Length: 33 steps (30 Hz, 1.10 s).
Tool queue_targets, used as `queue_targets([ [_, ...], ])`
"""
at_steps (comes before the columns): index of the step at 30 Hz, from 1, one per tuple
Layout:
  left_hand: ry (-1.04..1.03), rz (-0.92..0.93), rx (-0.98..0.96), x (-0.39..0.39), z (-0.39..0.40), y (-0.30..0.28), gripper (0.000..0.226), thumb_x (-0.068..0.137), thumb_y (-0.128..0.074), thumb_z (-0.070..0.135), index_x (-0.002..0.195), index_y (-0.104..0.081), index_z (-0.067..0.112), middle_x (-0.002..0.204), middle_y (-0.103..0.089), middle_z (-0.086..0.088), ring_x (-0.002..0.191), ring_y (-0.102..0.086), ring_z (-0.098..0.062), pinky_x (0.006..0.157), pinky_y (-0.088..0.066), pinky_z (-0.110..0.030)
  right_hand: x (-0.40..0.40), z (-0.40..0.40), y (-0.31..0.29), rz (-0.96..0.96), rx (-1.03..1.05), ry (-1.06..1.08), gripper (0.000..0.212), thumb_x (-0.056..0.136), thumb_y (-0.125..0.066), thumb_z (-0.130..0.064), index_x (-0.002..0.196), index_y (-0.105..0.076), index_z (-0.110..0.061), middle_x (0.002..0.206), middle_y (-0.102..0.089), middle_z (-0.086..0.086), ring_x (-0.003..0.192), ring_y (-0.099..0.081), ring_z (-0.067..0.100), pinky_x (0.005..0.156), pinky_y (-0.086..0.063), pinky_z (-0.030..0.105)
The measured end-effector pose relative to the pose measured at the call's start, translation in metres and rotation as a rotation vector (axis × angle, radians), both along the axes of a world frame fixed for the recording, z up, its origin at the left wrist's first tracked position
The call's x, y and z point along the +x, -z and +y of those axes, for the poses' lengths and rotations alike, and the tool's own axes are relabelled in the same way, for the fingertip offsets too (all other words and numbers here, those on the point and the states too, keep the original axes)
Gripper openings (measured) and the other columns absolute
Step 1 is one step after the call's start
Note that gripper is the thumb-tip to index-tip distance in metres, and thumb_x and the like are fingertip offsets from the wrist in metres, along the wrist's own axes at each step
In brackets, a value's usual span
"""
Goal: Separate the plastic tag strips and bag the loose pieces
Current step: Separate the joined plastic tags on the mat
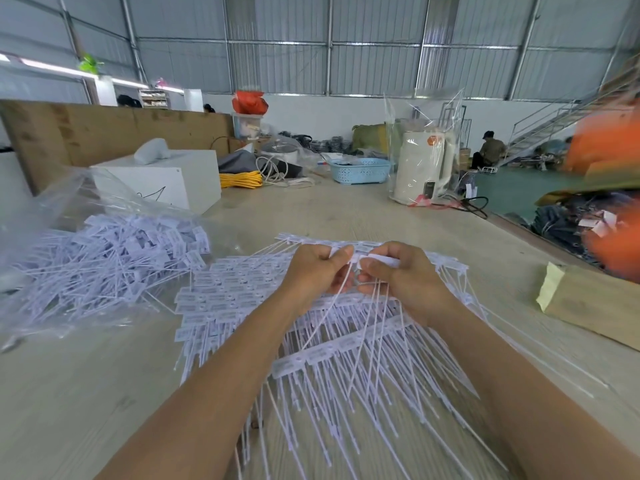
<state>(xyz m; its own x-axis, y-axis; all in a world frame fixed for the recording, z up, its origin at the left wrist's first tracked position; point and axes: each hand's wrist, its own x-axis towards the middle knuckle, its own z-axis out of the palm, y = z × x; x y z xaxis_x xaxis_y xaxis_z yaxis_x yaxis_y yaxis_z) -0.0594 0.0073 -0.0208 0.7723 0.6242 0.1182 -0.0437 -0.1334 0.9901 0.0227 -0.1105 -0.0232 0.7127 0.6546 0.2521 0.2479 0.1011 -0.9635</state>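
Spreading across the wooden worktable (pixel 346 209), the whole job is laid out at once. Biggest of all is the fan of joined tag strips (pixel 242 296) at centre, white label heads in rows, thin tails streaming toward the person. Off to the left sits the clear plastic bag (pixel 69 195), mouth gaping, with the heap of loose tags (pixel 114 254) piled at and in its opening; how much is actually inside I can't tell. Now the hands, close together above the fan's far edge. The left hand (pixel 313 271) has its fingers curled, pinching a tag head; the right hand (pixel 403 275) is curled too, thumb and fingers clamped on the neighbouring white piece (pixel 381 260). The strip between them runs left to right, its tails hanging down toward the person, so the break line seems to sit right in the gap between the two grips. A pull apart looks like the call here. The bag lies on the left hand's side, well apart from the right.
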Motion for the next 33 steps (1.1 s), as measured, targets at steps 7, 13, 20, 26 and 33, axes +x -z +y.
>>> queue_targets([
  [7, -0.034, -0.088, 0.048, 0.000, 0.000, -0.001, 0.018, 0.089, -0.064, 0.015, 0.072, -0.067, 0.010, 0.054, -0.063, -0.002, 0.042, -0.057, -0.009, 0.045, -0.046, -0.017, 0.005, -0.001, 0.000, -0.132, -0.019, 0.074, 0.008, 0.087, -0.064, -0.003, 0.087, -0.057, 0.001, 0.080, -0.067, 0.023, 0.074, -0.069, 0.039, 0.072, -0.058, 0.048],
  [13, -0.045, -0.087, 0.164, 0.001, -0.001, 0.001, 0.016, 0.085, -0.069, 0.015, 0.072, -0.071, 0.006, 0.058, -0.065, -0.007, 0.054, -0.058, -0.017, 0.059, -0.048, -0.026, 0.004, -0.004, 0.002, -0.098, -0.041, -0.007, 0.015, 0.080, -0.069, 0.002, 0.091, -0.066, 0.011, 0.085, -0.067, 0.028, 0.071, -0.067, 0.027, 0.075, -0.057, 0.038],
  [20, -0.089, -0.077, 0.223, 0.003, -0.004, 0.000, 0.029, 0.082, -0.071, 0.012, 0.055, -0.062, 0.010, 0.041, -0.055, 0.007, 0.038, -0.046, -0.003, 0.045, -0.037, -0.014, 0.002, 0.000, 0.002, -0.164, -0.090, 0.046, 0.007, 0.082, -0.067, 0.004, 0.085, -0.062, 0.008, 0.062, -0.063, 0.013, 0.046, -0.063, 0.012, 0.048, -0.054, 0.023],
  [26, -0.132, -0.032, 0.402, 0.007, -0.007, 0.000, 0.028, 0.086, -0.067, 0.014, 0.060, -0.057, 0.011, 0.053, -0.053, 0.002, 0.044, -0.045, -0.005, 0.042, -0.033, -0.014, 0.005, 0.004, 0.007, -0.319, -0.180, 0.161, 0.016, 0.082, -0.071, -0.004, 0.073, -0.059, -0.012, 0.063, -0.064, 0.005, 0.046, -0.065, 0.014, 0.054, -0.058, 0.037],
  [33, -0.111, 0.018, 0.276, 0.007, -0.002, 0.002, 0.056, 0.084, -0.067, 0.010, 0.035, -0.043, 0.018, 0.031, -0.037, 0.008, 0.029, -0.031, -0.003, 0.037, -0.027, -0.015, 0.003, 0.006, 0.008, -0.561, -0.211, 0.195, 0.007, 0.084, -0.068, -0.006, 0.081, -0.061, -0.007, 0.073, -0.063, 0.009, 0.052, -0.067, 0.014, 0.048, -0.054, 0.026],
])
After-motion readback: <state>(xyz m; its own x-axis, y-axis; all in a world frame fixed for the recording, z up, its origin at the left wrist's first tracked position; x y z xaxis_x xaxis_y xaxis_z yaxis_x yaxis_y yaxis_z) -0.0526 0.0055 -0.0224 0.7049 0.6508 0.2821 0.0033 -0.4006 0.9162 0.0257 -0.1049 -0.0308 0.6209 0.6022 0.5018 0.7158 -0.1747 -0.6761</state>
